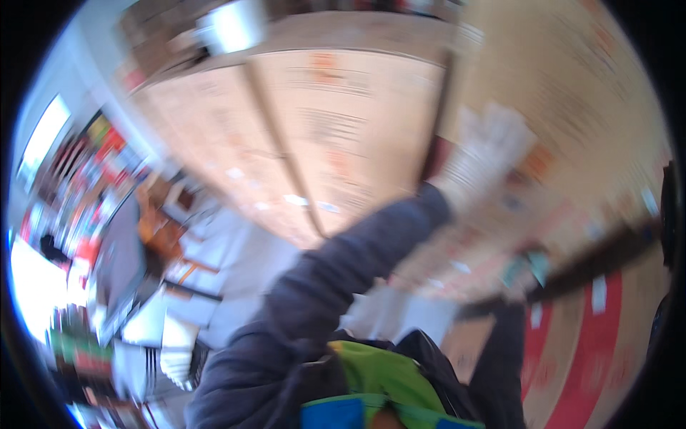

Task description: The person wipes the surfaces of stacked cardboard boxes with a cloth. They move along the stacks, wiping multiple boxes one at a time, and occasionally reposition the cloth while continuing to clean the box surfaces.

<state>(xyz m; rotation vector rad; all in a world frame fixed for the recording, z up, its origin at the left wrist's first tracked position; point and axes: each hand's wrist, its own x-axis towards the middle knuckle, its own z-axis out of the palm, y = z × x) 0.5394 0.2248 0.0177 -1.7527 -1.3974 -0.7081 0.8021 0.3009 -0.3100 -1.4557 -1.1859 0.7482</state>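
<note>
My left hand [496, 142], in a white knitted glove, lies at the face of a tall cardboard box [557, 80] with its fingers somewhat spread and nothing seen in it. Lower right, my right hand [521, 284] is small and blurred beside a teal item [528, 265]; whether it grips that item cannot be told. Both are near the dark gap between the tall box and cartons with red bands [581, 343]. More large printed cardboard boxes [343, 123] stand left of my left hand.
Grey floor [236, 257] runs along the left of the boxes. Further left are a dark flat-topped table or cart [120, 257], an orange-brown item [161, 225] and crowded colourful goods [102, 161]. A white object [233, 27] sits on top of the boxes. Motion blur hides detail.
</note>
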